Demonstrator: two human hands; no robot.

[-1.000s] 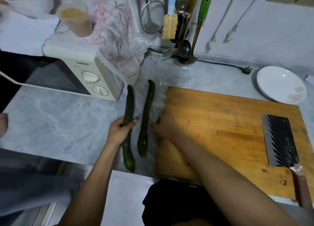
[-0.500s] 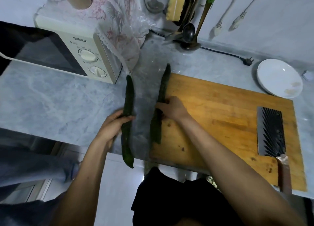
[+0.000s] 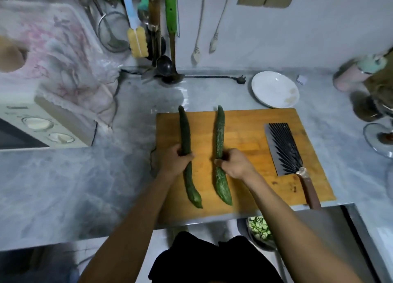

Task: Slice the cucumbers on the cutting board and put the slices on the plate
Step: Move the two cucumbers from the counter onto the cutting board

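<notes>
Two long dark green cucumbers lie lengthwise on the wooden cutting board. My left hand grips the left cucumber around its middle. My right hand holds the right cucumber, which has a speckled skin, at its middle. A wide cleaver with a brown handle lies flat on the board's right side. A white plate sits on the counter just behind the board.
A microwave under a floral cloth stands at the left. Utensils hang on the back wall, with a power cord along the counter. A bowl of cucumber slices sits below the counter edge. Blurred containers stand at the right.
Both hands have carried the cucumbers rightward from the marble counter onto the cutting board. The camera view has shifted right.
</notes>
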